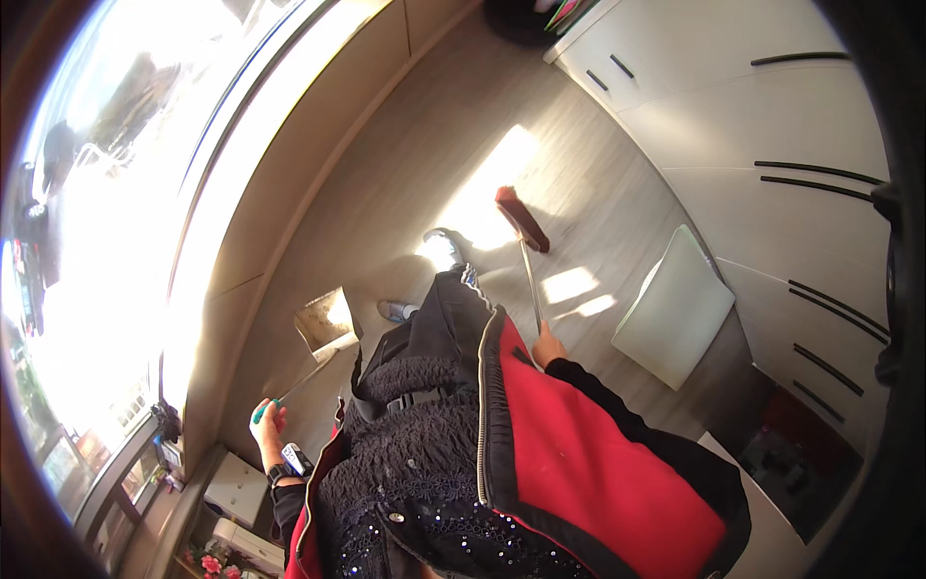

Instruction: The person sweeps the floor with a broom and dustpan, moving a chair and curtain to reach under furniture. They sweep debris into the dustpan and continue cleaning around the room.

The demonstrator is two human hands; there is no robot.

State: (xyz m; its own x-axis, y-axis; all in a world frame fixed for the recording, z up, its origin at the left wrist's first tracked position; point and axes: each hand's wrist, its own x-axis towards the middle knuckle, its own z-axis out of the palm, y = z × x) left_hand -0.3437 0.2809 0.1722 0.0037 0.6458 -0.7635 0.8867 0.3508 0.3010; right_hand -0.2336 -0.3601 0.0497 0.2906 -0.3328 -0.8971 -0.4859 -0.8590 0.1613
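Note:
My right hand (550,349) grips the metal handle (532,282) of a broom, whose dark red head (524,221) rests on the wood-look floor ahead of my feet. At the left, my left hand (270,422) is closed around the green end of the thin handle of a dustpan (323,320). The pan stands low at the floor, left of my shoes, with its open side towards the camera. Sunlight falls on part of its inside. Broom and dustpan are well apart.
White cabinets (738,116) with dark handles line the right side. A pale, flat-topped piece (676,311) stands before them. Bright window glass (108,253) and a low panelled wall (289,181) run along the left. Pink flowers (211,564) and a white drawer unit (237,486) are at lower left.

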